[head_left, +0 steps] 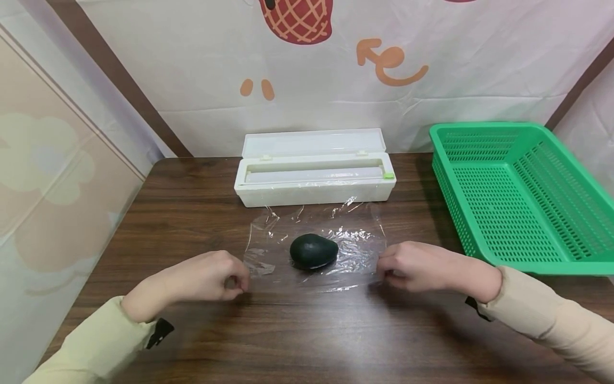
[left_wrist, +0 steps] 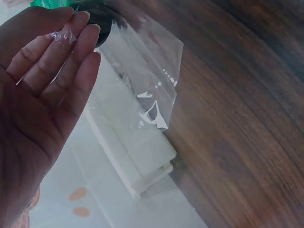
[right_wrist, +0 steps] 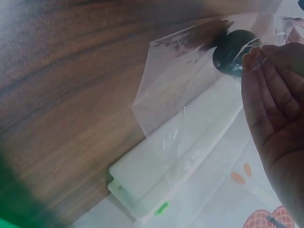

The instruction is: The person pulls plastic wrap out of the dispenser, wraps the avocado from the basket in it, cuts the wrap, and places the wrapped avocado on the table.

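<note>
A dark green avocado (head_left: 314, 251) lies on a sheet of clear plastic wrap (head_left: 357, 245) spread over the table in front of the dispenser. My left hand (head_left: 211, 276) pinches the sheet's near left part between thumb and fingertips; a crumpled bit of film shows at those fingertips (left_wrist: 81, 18) in the left wrist view. On the other side, my right hand (head_left: 414, 266) pinches the near right part of the film. The far part of the wrap reaches toward the white wrap dispenser box (head_left: 314, 194), whose lid (head_left: 314, 143) stands raised at the back.
A green plastic basket (head_left: 542, 266) with slotted walls stands at the right of the brown wooden table (head_left: 307, 336). Inside the dispenser is a roll (head_left: 314, 176), and a small green slider (head_left: 388, 175) sits at its right end. A printed curtain (head_left: 201, 64) hangs behind the table.
</note>
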`<control>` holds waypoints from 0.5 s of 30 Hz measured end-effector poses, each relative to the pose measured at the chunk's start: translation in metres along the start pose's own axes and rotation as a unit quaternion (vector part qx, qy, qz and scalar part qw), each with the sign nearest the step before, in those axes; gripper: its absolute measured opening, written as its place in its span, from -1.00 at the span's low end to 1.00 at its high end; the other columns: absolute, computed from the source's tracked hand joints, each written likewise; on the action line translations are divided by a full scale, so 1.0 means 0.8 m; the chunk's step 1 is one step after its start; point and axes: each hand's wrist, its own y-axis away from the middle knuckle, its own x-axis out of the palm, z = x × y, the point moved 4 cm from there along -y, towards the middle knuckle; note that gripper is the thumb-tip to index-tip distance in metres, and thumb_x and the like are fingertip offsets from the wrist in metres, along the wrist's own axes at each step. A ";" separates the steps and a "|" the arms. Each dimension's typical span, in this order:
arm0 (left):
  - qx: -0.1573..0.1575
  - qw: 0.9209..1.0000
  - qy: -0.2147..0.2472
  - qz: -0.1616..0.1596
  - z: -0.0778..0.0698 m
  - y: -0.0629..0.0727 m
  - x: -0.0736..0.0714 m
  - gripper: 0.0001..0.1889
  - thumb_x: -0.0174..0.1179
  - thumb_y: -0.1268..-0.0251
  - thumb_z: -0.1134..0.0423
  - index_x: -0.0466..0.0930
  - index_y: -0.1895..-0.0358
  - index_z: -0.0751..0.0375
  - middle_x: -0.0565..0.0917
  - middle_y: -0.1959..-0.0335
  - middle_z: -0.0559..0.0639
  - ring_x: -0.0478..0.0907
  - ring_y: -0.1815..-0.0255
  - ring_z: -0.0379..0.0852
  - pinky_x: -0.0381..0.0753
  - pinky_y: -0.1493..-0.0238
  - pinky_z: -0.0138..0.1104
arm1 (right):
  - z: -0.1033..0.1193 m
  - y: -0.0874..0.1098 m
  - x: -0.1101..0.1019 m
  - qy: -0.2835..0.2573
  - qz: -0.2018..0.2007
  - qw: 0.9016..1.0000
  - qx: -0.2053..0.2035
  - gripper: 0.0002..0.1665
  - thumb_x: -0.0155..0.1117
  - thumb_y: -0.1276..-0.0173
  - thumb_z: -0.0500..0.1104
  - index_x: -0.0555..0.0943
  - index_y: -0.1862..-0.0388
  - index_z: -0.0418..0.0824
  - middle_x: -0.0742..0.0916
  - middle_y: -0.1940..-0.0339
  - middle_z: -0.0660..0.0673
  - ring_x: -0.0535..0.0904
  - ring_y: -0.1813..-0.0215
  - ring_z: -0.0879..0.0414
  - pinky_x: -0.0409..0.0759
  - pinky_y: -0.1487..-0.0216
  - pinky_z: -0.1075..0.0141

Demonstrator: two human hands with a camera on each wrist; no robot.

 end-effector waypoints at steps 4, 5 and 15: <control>0.002 1.000 0.007 -0.009 0.000 0.000 -0.005 -0.79 0.20 0.10 0.49 0.57 0.54 0.03 0.55 0.52 -0.34 0.48 0.47 -0.44 0.52 0.43 -0.53 | -0.002 0.001 -0.004 -0.003 -0.011 1.000 0.003 -0.80 0.26 0.03 -0.39 0.54 0.51 -0.09 0.55 0.52 0.14 0.49 0.44 0.33 0.48 0.43 0.53; 0.002 1.000 0.008 -0.012 0.000 0.000 -0.007 -0.79 0.20 0.09 0.49 0.56 0.54 0.03 0.55 0.52 -0.34 0.48 0.47 -0.45 0.52 0.43 -0.53 | -0.002 0.001 -0.005 -0.002 -0.014 1.000 0.004 -0.80 0.26 0.03 -0.39 0.55 0.51 -0.09 0.56 0.52 0.14 0.49 0.44 0.33 0.49 0.43 0.53; 0.002 0.999 -0.014 -0.038 0.003 -0.001 -0.020 -0.79 0.24 0.08 0.46 0.57 0.52 -0.01 0.58 0.49 -0.32 0.48 0.45 -0.45 0.55 0.41 -0.48 | -0.007 0.002 -0.014 -0.010 -0.046 0.999 -0.005 -0.77 0.28 0.04 -0.42 0.54 0.50 -0.10 0.57 0.49 0.13 0.49 0.43 0.34 0.49 0.41 0.54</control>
